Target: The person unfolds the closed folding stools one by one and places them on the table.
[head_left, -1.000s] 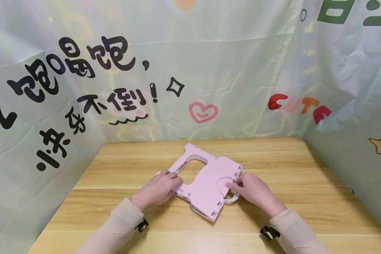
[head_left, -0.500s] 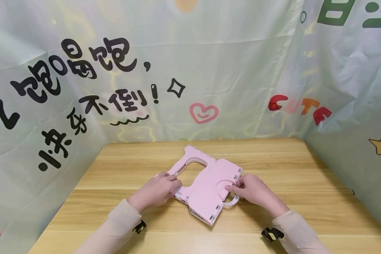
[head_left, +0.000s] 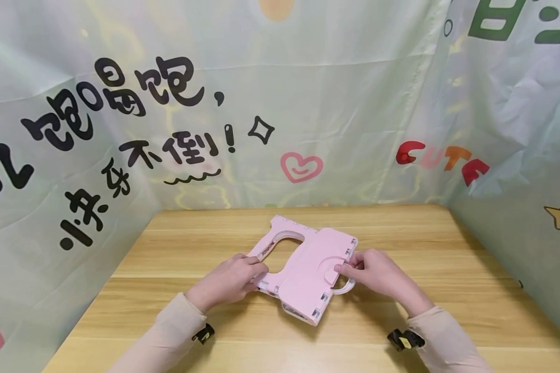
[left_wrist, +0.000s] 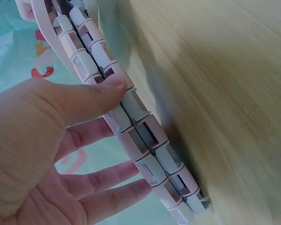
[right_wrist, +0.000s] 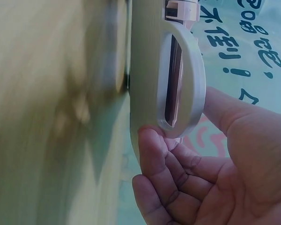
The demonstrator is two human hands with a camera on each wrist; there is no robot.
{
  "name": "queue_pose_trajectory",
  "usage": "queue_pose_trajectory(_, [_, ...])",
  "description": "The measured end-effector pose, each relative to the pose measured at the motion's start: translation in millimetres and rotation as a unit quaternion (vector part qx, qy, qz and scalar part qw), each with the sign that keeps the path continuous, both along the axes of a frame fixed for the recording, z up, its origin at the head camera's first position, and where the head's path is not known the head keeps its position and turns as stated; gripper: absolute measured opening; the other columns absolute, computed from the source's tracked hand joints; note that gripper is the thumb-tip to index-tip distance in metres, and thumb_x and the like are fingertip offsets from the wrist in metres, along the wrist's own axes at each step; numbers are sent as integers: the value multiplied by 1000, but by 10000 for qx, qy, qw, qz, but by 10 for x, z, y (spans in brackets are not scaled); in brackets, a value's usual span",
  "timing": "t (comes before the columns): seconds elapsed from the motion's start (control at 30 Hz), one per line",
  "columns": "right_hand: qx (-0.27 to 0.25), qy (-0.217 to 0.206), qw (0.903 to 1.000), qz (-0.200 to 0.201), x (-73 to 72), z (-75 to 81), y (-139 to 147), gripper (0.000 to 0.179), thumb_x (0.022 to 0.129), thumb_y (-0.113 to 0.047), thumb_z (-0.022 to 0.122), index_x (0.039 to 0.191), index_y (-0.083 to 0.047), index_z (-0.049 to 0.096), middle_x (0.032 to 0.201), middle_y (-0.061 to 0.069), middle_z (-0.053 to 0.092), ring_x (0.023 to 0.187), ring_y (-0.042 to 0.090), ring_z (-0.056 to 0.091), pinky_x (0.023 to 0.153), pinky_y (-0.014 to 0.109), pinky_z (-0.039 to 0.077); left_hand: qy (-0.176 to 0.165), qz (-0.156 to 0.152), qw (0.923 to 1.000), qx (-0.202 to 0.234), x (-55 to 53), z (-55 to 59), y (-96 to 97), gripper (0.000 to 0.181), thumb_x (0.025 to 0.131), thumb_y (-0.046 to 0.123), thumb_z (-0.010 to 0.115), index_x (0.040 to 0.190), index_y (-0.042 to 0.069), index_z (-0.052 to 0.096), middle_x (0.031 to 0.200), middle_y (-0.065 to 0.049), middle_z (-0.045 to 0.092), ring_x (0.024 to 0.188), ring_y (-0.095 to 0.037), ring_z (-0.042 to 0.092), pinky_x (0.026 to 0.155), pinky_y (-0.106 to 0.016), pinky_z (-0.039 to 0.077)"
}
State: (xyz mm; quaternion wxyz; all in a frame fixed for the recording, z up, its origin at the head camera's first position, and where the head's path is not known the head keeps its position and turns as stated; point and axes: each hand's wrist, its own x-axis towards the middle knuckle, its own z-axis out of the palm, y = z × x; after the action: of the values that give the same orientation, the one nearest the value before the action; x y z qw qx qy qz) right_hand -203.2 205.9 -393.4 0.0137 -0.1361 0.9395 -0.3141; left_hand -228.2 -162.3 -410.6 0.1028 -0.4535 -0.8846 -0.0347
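Observation:
A pink folding stool (head_left: 308, 274), folded flat, slants over the table between both hands. An arched opening runs through its leg end, and a pale carry handle (head_left: 350, 286) sticks out at the right edge. My left hand (head_left: 228, 277) grips the leg end, its thumb across the hinged edge (left_wrist: 150, 136) and its fingers on the other face, as the left wrist view shows. My right hand (head_left: 378, 274) pinches the edge by the handle, thumb on the upper face. In the right wrist view, its curled fingers (right_wrist: 154, 154) come in below the handle loop.
A wood-grain table (head_left: 191, 228) lies under the stool. Printed cloth (head_left: 345, 103) hangs along the back and both sides. Each forearm, in a light sleeve, wears a black wrist device (head_left: 403, 339).
The stool's handle side first dips slightly toward me, then rises a little with my right hand. My left hand keeps its grip and shifts only slightly left.

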Motion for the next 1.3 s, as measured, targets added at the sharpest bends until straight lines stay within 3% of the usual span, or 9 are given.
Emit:
queue_pose_trajectory(0.37, [-135,-26,9999,-12,-41,124,40,39,100,-48,74,79,-16,69,65,-6,53,63,11,45,54,22,36,-146,26,9996,251,13,34,2,28,85,15,89,105,18,70,87,7,62,77,-6,51,83,-32,57])
queue_pose_trajectory(0.53, [-109,82,9999,24,-75,173,63,38,101,-46,72,79,-15,66,67,-6,53,64,11,46,56,22,37,-136,-129,9987,471,26,52,19,24,88,12,86,105,16,69,85,6,62,72,-5,48,77,-30,56])
queue_pose_trajectory(0.73, [-207,147,9997,-4,-97,243,69,33,102,-42,72,94,-9,75,77,-2,66,71,12,54,61,24,45,-42,-280,9978,599,30,59,28,25,91,11,83,113,12,71,92,2,70,72,-4,55,78,-33,60])
queue_pose_trajectory(0.97, [-223,277,9992,-168,-143,349,82,36,104,-41,70,104,-6,77,85,1,73,76,12,60,65,26,50,-262,-139,9977,605,51,77,54,34,94,17,82,125,9,72,101,0,73,75,-5,57,78,-32,61])
queue_pose_trajectory(1.3, [-260,462,9981,-324,-186,494,77,41,107,-44,63,101,-6,77,81,0,70,73,13,56,64,27,47,-592,175,9962,610,110,124,102,43,96,26,80,135,9,70,117,-2,75,85,-8,62,86,-37,62])
